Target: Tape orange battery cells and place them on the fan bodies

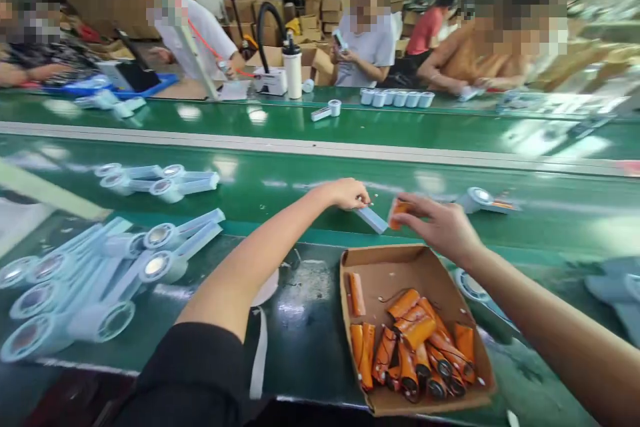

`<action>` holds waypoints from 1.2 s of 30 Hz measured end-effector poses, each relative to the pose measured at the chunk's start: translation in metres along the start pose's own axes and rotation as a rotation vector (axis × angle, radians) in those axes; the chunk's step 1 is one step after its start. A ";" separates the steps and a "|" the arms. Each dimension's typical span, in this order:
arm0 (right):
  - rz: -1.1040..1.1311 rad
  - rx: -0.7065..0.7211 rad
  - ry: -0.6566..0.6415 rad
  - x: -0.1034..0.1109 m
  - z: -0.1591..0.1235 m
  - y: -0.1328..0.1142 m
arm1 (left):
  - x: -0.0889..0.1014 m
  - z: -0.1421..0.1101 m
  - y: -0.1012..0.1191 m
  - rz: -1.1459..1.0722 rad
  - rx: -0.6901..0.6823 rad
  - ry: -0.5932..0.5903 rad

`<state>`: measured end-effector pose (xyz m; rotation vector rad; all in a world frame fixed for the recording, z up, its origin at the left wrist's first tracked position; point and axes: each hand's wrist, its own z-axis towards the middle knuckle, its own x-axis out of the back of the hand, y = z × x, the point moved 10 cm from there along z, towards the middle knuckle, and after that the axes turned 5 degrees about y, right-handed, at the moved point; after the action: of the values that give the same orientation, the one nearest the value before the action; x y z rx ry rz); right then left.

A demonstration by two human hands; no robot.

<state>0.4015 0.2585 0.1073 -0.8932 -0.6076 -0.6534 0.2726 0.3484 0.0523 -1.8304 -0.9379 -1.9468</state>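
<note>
My left hand [349, 193] is closed on the end of a pale blue fan handle [373, 219] over the green conveyor belt [280, 187]. Just to its right, my right hand [440, 227] pinches an orange battery cell [399, 211] close to the handle's open end. Below both hands sits an open cardboard box [385, 267] holding several more orange battery cells [415, 347] with black wires.
Pale blue hand-fan bodies lie in a pile at my left [95, 280] and on the belt [160, 180]; another [483, 199] lies at the right. Other people work across the far belt, with white cups [397, 98] and a white bottle [293, 70] near them.
</note>
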 end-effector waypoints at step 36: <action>-0.214 -0.347 -0.135 0.030 0.014 0.028 | 0.020 0.002 0.030 -0.032 0.419 0.270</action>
<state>0.4391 0.2759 0.1216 -1.2128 -0.7304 -0.9145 0.2898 0.3317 0.0787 -1.2933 -1.1787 -1.7871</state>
